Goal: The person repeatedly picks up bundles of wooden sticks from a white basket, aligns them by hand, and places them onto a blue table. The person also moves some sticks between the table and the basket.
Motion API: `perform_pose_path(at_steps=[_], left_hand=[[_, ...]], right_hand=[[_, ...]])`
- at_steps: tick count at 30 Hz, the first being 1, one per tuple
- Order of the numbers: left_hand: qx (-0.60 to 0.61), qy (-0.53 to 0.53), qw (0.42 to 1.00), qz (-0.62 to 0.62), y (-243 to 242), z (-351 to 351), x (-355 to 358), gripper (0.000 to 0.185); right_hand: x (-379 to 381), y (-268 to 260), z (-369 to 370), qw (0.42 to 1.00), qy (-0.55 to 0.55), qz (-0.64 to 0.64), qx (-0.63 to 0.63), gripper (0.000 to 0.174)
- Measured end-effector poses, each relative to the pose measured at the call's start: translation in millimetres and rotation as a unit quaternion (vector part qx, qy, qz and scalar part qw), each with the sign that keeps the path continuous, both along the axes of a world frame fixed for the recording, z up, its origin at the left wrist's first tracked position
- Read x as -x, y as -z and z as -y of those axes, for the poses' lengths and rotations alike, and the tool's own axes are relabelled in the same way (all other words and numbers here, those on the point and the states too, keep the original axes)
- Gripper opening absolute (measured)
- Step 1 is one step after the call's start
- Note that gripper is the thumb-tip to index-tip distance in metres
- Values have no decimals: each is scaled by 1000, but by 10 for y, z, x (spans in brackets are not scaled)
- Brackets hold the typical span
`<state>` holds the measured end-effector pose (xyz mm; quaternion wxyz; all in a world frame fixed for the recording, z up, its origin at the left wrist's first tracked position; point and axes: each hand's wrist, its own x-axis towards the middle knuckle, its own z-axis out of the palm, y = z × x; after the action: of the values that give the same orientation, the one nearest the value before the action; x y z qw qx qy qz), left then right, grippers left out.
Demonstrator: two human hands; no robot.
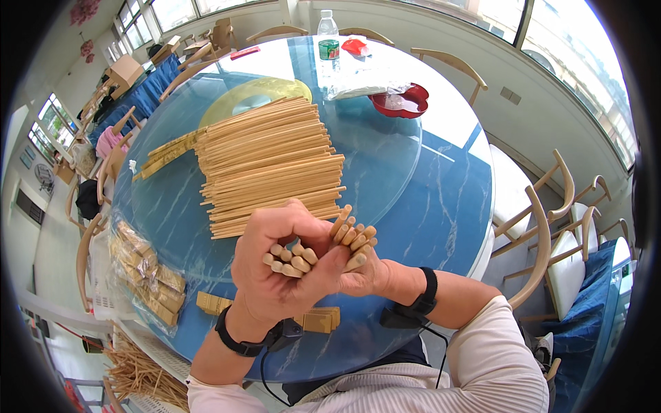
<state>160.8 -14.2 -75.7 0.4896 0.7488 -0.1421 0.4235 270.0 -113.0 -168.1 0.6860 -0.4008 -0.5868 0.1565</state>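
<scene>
My left hand is closed around a small bundle of wooden chopsticks, whose rounded ends point up at the camera. Touching it on the right, my right hand holds another bundle of wooden sticks, their ends also upward. Beyond both hands a large layer of chopsticks lies side by side on the glass turntable. Gold-patterned paper sleeves lie at the layer's left edge. Near my wrists rest two small stacks of gold sleeves. Each wrist wears a black strap with a small device.
A plastic bag of gold packets lies on the left of the round blue table. Below it, a white basket holds loose sticks. A water bottle, a red bowl and clear plastic wrap stand farther back. Wooden chairs surround the table.
</scene>
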Motion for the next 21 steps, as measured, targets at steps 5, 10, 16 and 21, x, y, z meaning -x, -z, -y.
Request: perform_pose_path(at_steps=[5, 10, 16, 21], left_hand=[[122, 64, 989, -45, 119, -40, -64, 26], [154, 58, 986, -14, 178, -41, -66, 27], [200, 18, 980, -18, 27, 48, -18, 39], [105, -46, 992, -60, 4, 38, -22, 44]], right_hand=[[-48, -102, 54, 997, 64, 27, 15, 36], [-29, -105, 51, 998, 56, 29, 21, 33], [-24, -102, 37, 995, 77, 28, 54, 44], [-44, -95, 24, 989, 93, 94, 61, 61]])
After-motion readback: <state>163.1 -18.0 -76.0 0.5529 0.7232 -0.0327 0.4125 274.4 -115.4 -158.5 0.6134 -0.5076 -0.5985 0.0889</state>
